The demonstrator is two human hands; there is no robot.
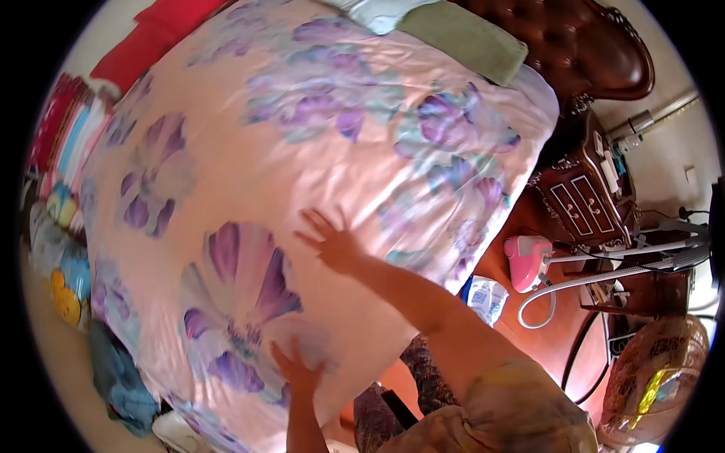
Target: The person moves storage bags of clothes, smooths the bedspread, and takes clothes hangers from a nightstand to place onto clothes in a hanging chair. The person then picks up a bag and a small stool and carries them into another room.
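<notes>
Pink flowered quilt (302, 151) being smoothed flat on the bed
Right hand (332, 243) and left hand (296, 370) press it, fingers spread; next, sweep outward toward the edges

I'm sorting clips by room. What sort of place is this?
Most likely a home bedroom: a bed under a pink floral quilt, a tufted brown headboard and a carved nightstand beside it.

Your bed (581, 53) has a dark brown padded headboard. A big pink quilt (302, 166) with purple flowers lies over almost all of it. Near the headboard, a green pillow (464, 38) and a pale blue pillow (377, 13) lie on the quilt.
</notes>
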